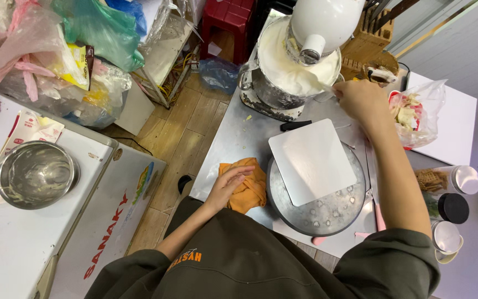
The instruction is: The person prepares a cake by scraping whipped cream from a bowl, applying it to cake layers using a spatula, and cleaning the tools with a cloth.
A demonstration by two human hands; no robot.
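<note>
My left hand (229, 184) rests flat on an orange cloth (249, 188) lying on the steel table (233, 138), fingers together. My right hand (360, 99) reaches toward the stand mixer's steel bowl (275, 83), which is full of white cream, and grips a thin tool whose tip dips into the cream; the tool itself is mostly hidden. The white mixer head (325, 22) hangs over the bowl. In front of me a white square board (312, 160) lies on a round metal turntable (327, 213).
An empty steel bowl (35, 174) sits on a white chest freezer (40, 232) at left, beside plastic bags (56, 50). Jars with lids (453, 207) and a bag of scraps (413, 113) stand at right. A knife block (369, 39) is behind the mixer.
</note>
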